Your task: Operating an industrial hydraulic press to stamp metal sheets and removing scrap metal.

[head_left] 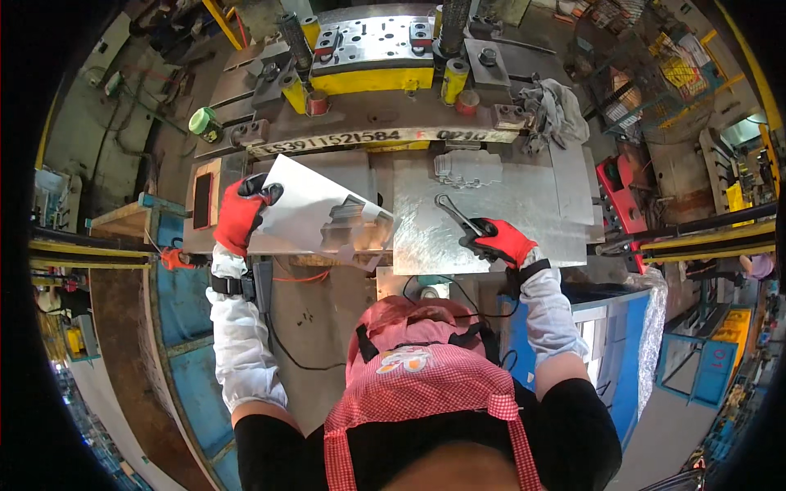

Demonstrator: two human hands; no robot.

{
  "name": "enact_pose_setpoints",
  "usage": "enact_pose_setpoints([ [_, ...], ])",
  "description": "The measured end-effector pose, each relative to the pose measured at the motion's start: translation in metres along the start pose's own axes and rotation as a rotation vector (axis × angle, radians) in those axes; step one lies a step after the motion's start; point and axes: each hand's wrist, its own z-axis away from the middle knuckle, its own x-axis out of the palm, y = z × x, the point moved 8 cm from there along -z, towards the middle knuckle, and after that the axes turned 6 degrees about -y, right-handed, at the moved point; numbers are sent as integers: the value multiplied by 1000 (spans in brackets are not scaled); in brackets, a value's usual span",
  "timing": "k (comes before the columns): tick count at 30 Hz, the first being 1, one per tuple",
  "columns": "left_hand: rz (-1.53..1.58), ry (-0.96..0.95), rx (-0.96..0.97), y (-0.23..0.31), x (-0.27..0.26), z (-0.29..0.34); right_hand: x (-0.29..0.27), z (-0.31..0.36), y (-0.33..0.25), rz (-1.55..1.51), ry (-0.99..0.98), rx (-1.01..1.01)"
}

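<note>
White flat metal sheet point(304, 214), with dark irregular shapes toward its right end, is held up to the left of the broad brushed-silver metal plate point(426, 241), its right end coming up to the plate's left edge; whether the dark shapes are openings or reflections, you cannot tell. Nearest you, on the near side of the plate, is your red-and-white checked fabric apron point(434, 376). Also nearer than the plate, off to its right, stands a blue box-shaped cabinet point(626, 344) with clear crinkled plastic wrap point(653, 315) along its right side. Over the plate's near right part, your right hand point(501, 243), in a red-and-black glove, is closed around a slender grey metal tool point(458, 214) with a ringed end, which slants up and left across the plate. To the left of the plate, your left hand point(241, 214), gloved the same way, grips the white sheet by its left edge. Left of the plate too, past that hand, lies a dark flat rectangle with a red rim point(203, 200). Beyond the plate's right corner, a crumpled grey cloth point(558, 110) is draped. Beyond the plate and well to its left sits a green-topped round container point(205, 124). Farthest, straight beyond the plate, is a steel-topped yellow die block point(372, 79).
</note>
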Motion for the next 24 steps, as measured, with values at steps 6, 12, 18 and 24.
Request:
enact_pose_setpoints([
  [6, 141, 50, -17, -41, -22, 22, 14, 48, -55, -257, 68, -124],
  [12, 204, 21, 10, -36, -3, 22, -9, 49, -43, -601, 422, -203],
  [18, 64, 124, -37, -6, 17, 17, -28, 9, 1, -494, 493, -200],
  [24, 84, -122, -3, -11, 24, -3, -9, 39, -50, -479, 488, -260],
])
